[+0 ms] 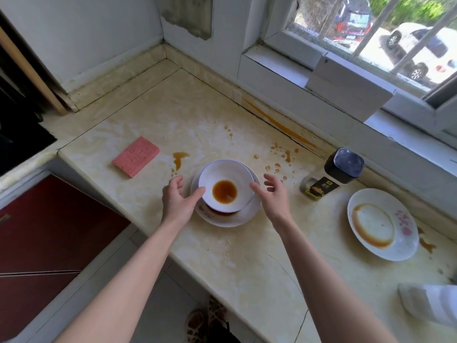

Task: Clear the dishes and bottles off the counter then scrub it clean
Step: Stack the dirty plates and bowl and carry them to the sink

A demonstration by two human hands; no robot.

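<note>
The left grip (176, 199) and right grip (274, 196), fingers spread and holding nothing, flank the bowl (227, 173), which sits on a plate (238, 217) on the desk (222, 258). A bottle (342, 169) stands to its right, a sponge (136, 155) to its left.

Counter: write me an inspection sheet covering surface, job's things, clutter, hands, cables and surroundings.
Surface: beige counter, stained, with brown spills and a brown streak along the back edge.
Job's things: white bowl holding brown liquid sits on a plate; second plate with a brown ring, to the right; dark bottle near the back edge; pink sponge to the left.
Clutter: blurred white object at the right edge.
Hands: left hand and right hand flank the bowl, fingers spread, holding nothing.
Cables: nothing seen.
Surroundings: white box by the barred window; red cabinet below.
</note>
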